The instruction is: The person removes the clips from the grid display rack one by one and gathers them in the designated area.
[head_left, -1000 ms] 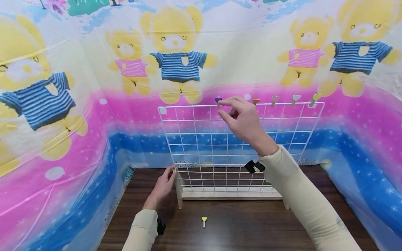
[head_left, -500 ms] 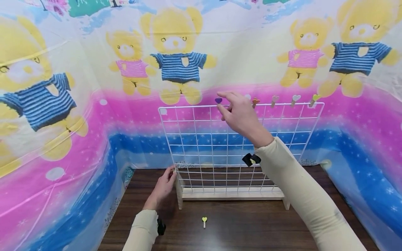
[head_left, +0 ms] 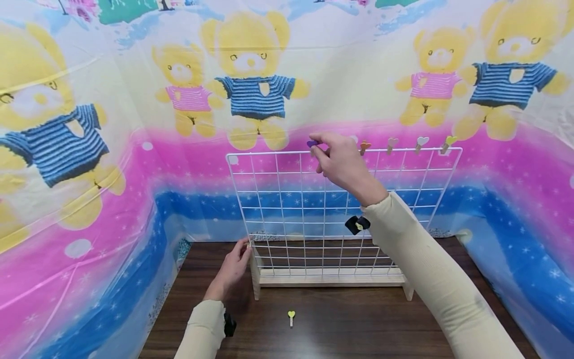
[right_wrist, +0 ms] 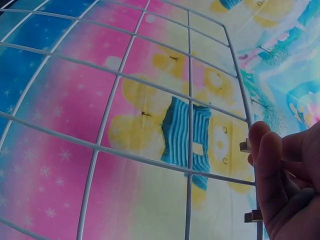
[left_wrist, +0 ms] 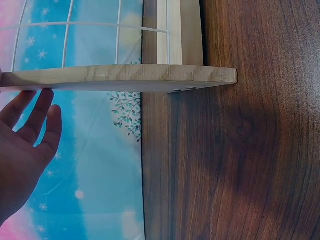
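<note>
A white wire grid rack (head_left: 269,153) stands in a pale wooden base on the table. My right hand (head_left: 344,162) is at its top bar, thumb and index finger pinching a clothespin with a purple heart (head_left: 310,143). In the right wrist view the fingers partly cover that clothespin (right_wrist: 244,146). Low on the left, my left hand (head_left: 233,264) holds the rack's wooden side post (head_left: 255,274); in the left wrist view several fingers lie along the outer face of this post (left_wrist: 125,75). A clothespin with a yellow-green heart (head_left: 291,316) lies on the table.
Along the bar to the right are heart clothespins: orange (head_left: 365,146), pinkish (head_left: 392,143), white (head_left: 422,142) and yellow (head_left: 450,142). The dark wood table (head_left: 341,319) carries the rack. A bear-print cloth (head_left: 255,94) hangs behind and at both sides.
My right hand has moved slightly, loosening from the purple-heart clothespin half a second ago and closing its fingertips over it again. My left hand stays on the post.
</note>
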Action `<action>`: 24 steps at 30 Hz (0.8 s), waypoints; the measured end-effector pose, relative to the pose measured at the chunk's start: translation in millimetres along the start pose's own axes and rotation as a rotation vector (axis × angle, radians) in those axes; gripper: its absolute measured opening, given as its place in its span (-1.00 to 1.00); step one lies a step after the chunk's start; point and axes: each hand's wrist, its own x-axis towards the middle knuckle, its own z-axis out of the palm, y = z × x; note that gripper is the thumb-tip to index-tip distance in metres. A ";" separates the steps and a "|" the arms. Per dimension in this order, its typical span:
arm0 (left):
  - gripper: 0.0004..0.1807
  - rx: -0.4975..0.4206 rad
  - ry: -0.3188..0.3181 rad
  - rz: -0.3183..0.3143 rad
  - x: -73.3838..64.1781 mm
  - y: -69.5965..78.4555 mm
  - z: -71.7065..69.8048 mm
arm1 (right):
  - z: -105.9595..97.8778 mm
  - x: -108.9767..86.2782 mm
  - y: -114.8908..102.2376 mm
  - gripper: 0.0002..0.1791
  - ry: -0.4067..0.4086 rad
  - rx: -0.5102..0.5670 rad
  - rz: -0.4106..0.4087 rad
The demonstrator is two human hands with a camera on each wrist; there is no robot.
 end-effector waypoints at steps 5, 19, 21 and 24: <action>-0.60 -0.005 -0.005 0.003 -0.3 0.2 0.0 | 0.5 1.2 1.3 -0.65 0.009 -0.005 -0.011; -0.60 -0.011 -0.008 -0.001 1.3 -3.4 0.2 | -1.3 1.3 -1.2 -0.79 0.019 -0.007 -0.032; -0.60 -0.011 -0.012 -0.002 1.6 -3.9 0.2 | -1.4 1.2 -1.6 -0.79 0.019 -0.001 -0.030; -0.60 -0.014 -0.013 -0.007 2.2 -4.2 0.0 | -1.5 1.3 -2.5 -0.79 0.019 0.012 -0.032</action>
